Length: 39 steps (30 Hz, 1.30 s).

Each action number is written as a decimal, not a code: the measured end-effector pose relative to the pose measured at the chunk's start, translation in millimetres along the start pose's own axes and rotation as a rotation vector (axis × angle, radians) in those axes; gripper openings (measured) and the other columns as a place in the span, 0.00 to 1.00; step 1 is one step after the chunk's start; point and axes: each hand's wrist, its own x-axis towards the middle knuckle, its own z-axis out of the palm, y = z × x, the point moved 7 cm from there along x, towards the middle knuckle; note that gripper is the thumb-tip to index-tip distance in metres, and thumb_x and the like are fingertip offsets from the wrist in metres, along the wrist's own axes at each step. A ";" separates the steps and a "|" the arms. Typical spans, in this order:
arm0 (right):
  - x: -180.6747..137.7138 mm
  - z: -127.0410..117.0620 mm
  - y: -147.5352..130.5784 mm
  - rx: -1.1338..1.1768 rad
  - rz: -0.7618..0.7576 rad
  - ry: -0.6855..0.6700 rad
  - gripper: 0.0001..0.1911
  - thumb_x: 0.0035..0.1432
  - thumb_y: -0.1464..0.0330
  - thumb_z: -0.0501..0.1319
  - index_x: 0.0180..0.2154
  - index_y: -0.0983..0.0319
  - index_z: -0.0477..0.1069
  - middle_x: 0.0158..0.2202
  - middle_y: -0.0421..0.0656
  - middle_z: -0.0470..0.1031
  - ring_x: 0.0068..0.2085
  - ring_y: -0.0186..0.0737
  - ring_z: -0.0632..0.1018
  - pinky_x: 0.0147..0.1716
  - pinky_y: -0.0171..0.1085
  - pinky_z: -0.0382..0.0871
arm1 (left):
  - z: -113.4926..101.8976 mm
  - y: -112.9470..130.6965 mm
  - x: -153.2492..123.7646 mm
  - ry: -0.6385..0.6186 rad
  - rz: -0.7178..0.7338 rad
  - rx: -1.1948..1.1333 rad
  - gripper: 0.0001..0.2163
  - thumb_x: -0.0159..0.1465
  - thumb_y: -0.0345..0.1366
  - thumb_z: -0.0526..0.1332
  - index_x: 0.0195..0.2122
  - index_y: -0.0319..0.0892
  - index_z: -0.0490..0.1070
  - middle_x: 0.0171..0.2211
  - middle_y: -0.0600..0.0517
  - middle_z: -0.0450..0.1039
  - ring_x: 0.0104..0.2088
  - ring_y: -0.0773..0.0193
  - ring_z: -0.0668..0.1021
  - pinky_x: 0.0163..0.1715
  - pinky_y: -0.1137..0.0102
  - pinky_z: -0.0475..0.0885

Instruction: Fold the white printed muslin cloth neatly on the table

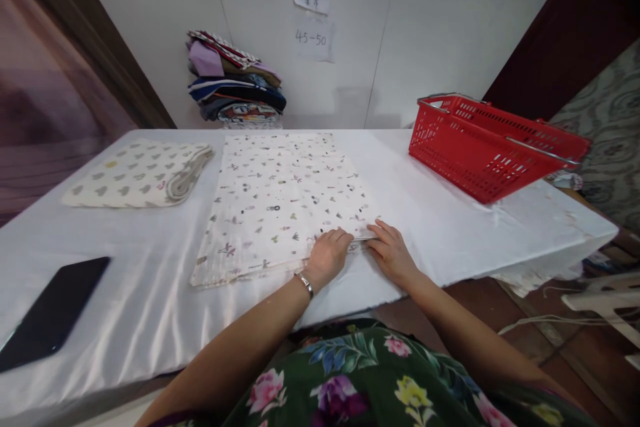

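A white cloth (280, 193) printed with small plants and animals lies folded in layers, flat on the table in front of me. My left hand (329, 255) has its fingers closed on the near edge of this cloth, close to its right corner. At that corner, my right hand (393, 252) pinches the same edge, thumb and fingers on the layers. A narrow strip of the edge shows between the two hands. The parts of the cloth under my fingers are hidden.
A folded cream cloth with grey shapes (135, 173) lies at the left, above a black tablet-like device (55, 310). Folded clothes (235, 83) are stacked by the back wall. A red basket (480, 147) stands at the right on the white-covered table (415, 207).
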 end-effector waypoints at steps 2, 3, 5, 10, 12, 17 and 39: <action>3.9 3.8 -0.8 -0.030 0.003 -0.038 0.08 0.60 0.70 0.58 0.35 0.61 0.76 0.54 0.48 0.68 0.60 0.54 0.61 0.52 0.54 0.61 | 0.4 0.8 0.2 0.000 0.008 0.012 0.07 0.64 0.26 0.51 0.38 0.40 0.67 0.35 0.50 0.70 0.38 0.62 0.71 0.38 0.67 0.68; 5.6 5.1 -1.3 -0.037 0.003 -0.054 0.08 0.59 0.70 0.58 0.35 0.61 0.76 0.55 0.48 0.68 0.60 0.54 0.61 0.52 0.54 0.61 | 0.5 1.2 0.3 0.001 0.012 0.019 0.07 0.64 0.27 0.51 0.38 0.40 0.67 0.35 0.50 0.70 0.37 0.62 0.71 0.37 0.67 0.68; 7.9 6.5 -1.9 -0.043 0.008 -0.079 0.08 0.59 0.70 0.58 0.35 0.61 0.76 0.56 0.48 0.67 0.60 0.54 0.60 0.52 0.54 0.61 | 0.5 2.0 0.7 0.001 0.016 0.031 0.06 0.64 0.27 0.51 0.37 0.40 0.66 0.34 0.50 0.70 0.37 0.62 0.71 0.37 0.67 0.68; 8.0 5.9 -1.9 0.010 0.005 -0.086 0.11 0.61 0.74 0.54 0.34 0.62 0.74 0.57 0.48 0.66 0.62 0.52 0.58 0.53 0.53 0.61 | -0.1 5.1 0.8 -0.010 0.039 0.058 0.05 0.63 0.27 0.54 0.36 0.41 0.67 0.34 0.50 0.70 0.37 0.61 0.71 0.36 0.66 0.67; 7.1 5.0 -1.9 0.049 -0.009 -0.078 0.11 0.61 0.75 0.52 0.35 0.62 0.73 0.57 0.48 0.66 0.62 0.50 0.58 0.53 0.53 0.61 | 0.6 6.1 0.1 -0.020 0.051 0.065 0.05 0.62 0.27 0.55 0.37 0.41 0.68 0.35 0.50 0.70 0.37 0.61 0.71 0.36 0.66 0.67; 5.8 1.7 -2.8 0.120 -0.037 -0.060 0.11 0.61 0.75 0.52 0.36 0.62 0.72 0.57 0.50 0.66 0.63 0.48 0.57 0.54 0.52 0.61 | 2.9 8.2 -1.7 -0.047 0.072 0.087 0.07 0.63 0.29 0.54 0.40 0.43 0.69 0.37 0.50 0.70 0.38 0.61 0.70 0.36 0.65 0.66; 3.4 0.1 -1.4 0.142 0.026 -0.003 0.19 0.61 0.70 0.55 0.54 0.62 0.63 0.52 0.51 0.70 0.53 0.47 0.69 0.51 0.49 0.64 | 1.7 15.5 1.1 -0.045 0.111 0.110 0.07 0.66 0.29 0.50 0.35 0.40 0.67 0.36 0.48 0.69 0.38 0.60 0.70 0.40 0.64 0.64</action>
